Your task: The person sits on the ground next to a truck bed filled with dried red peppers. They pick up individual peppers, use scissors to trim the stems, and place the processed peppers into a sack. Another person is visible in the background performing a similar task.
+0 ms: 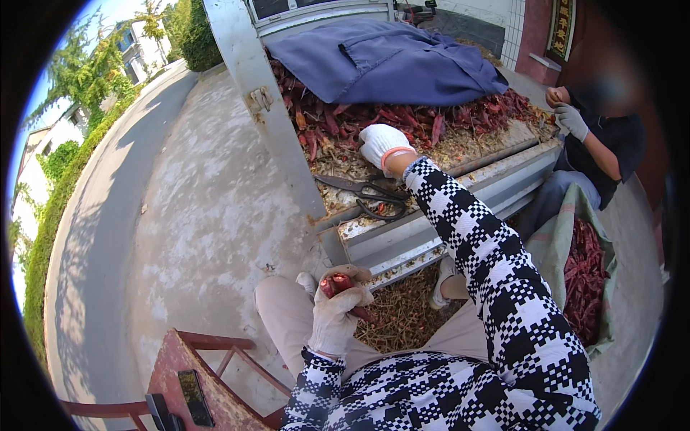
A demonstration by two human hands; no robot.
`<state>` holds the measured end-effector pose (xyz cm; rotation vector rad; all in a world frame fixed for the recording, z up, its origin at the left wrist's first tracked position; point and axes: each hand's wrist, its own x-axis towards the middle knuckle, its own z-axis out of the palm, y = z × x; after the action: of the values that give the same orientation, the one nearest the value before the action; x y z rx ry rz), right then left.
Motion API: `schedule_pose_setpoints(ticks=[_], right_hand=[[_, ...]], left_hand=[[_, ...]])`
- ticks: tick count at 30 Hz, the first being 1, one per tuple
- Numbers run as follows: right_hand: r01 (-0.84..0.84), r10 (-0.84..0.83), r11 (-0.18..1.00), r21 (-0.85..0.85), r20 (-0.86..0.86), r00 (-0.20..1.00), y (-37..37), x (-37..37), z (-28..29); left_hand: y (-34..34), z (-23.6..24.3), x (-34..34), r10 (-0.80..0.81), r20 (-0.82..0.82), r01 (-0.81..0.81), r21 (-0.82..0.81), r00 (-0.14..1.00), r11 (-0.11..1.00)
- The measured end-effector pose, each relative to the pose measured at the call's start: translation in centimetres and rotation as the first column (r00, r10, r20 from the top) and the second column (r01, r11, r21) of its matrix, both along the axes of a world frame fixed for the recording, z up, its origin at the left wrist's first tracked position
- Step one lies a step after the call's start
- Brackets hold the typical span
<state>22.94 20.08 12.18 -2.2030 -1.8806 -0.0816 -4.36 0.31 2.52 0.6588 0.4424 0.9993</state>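
My left hand point(334, 312), in a soiled white glove, is closed around a few dried red chilies point(338, 284) above my lap. My right hand point(381, 147), in a white glove with an orange cuff, reaches onto the truck bed at the edge of a pile of dried chilies point(460, 115); its fingers are curled, and whatever they grip is hidden. Black-handled scissors point(359, 188) lie on the littered bed just below that hand. A blue cloth point(381, 61) covers much of the pile.
A co-worker point(604, 158) sits at the right, hands raised. An open sack of chilies point(582, 280) stands beside my right leg. Stems point(392, 323) litter the ground between my legs. A red wooden stool point(180, 359) holding a phone point(194, 395) is at lower left. The metal tailgate point(402, 241) crosses ahead.
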Motion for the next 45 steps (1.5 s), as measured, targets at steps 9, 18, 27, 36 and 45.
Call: schedule_pose_setpoints(ticks=[9,18,27,36,45], right_hand=[[-0.256,0.205,0.953,0.161,0.280,0.938,-11.9,0.7,4.0],[-0.635,0.672,0.739,-0.227,0.178,0.719,-20.6,-5.1,6.0],[-0.609,0.562,0.791,0.068,-0.476,0.676,-19.6,-4.5,3.7],[-0.190,0.206,0.977,-0.093,0.205,0.957,-11.2,-2.7,-0.5],[-0.032,0.063,0.950,-0.312,0.091,0.994,-14.0,-1.1,2.4]], left_hand=[[0.7,0.2,0.6,0.001,0.072,-0.004,0.044,0.997,0.999],[-0.3,2.3,1.0,-0.028,-0.298,0.081,0.168,0.954,0.983],[-0.6,1.0,1.1,-0.102,-0.081,0.101,-0.018,0.991,0.995],[0.2,0.0,1.7,-0.085,0.001,0.085,-0.109,0.996,0.990],[-0.4,0.4,1.6,-0.098,0.072,0.108,-0.149,0.993,0.983]])
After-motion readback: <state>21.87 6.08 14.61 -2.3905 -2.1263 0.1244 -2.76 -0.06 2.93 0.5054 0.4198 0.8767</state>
